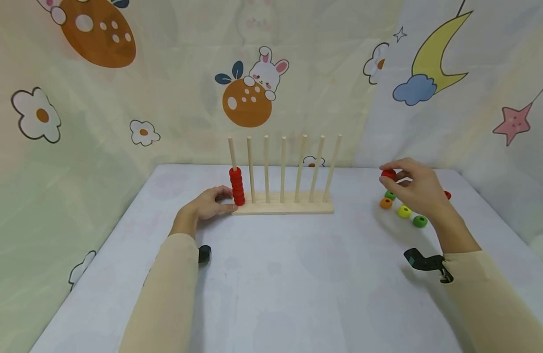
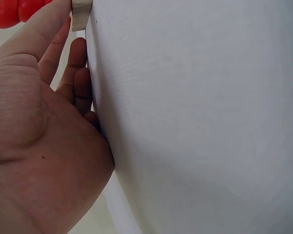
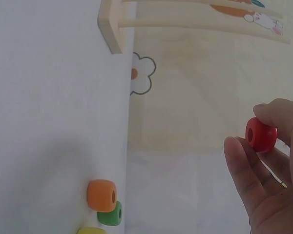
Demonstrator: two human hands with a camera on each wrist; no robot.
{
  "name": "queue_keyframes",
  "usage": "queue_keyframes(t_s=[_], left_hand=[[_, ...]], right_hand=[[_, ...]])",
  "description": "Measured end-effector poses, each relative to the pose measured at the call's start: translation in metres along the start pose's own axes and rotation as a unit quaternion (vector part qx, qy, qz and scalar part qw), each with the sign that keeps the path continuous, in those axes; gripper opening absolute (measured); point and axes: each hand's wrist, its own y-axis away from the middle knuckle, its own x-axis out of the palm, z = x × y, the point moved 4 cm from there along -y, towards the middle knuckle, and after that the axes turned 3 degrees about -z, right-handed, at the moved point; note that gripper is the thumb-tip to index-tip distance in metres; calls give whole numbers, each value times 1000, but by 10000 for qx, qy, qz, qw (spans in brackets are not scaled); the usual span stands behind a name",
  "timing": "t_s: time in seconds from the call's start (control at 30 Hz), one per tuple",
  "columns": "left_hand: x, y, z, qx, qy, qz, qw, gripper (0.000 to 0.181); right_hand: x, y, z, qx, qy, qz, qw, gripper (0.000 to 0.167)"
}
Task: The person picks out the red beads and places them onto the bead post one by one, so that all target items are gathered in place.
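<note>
A wooden peg rack (image 1: 282, 208) with several upright pegs stands on the table. Its leftmost peg carries a stack of red beads (image 1: 237, 187), which also shows in the left wrist view's top corner. My left hand (image 1: 208, 203) holds the rack's left end, thumb at the front and fingers behind. In the left wrist view the thumb meets the wooden base (image 2: 81, 15). Over the table's right side, my right hand (image 1: 419, 189) pinches a single red bead (image 3: 261, 135) between thumb and fingers, raised above the surface. The bead's hole is visible in the right wrist view.
Under the right hand lie loose beads: an orange bead (image 1: 385, 203), a yellow bead (image 1: 404, 211), a green bead (image 1: 420, 221), another green one behind, and a red bead (image 1: 448, 195) partly hidden by the wrist. A patterned cloth (image 1: 183, 88) hangs behind the white table (image 1: 298, 284).
</note>
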Motion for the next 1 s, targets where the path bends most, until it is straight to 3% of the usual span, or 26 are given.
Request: queue_keyframes(t_s=[0.53,1.0], left_hand=[[0,-1,2,-28,83,-13,10000,54],[1,-1,2,-67,67,-52,9999,53]], right_hand=[[3,1,34,-901,-4,-173,9958,27],[13,1,59,-1518,-405,-295,9871,32]])
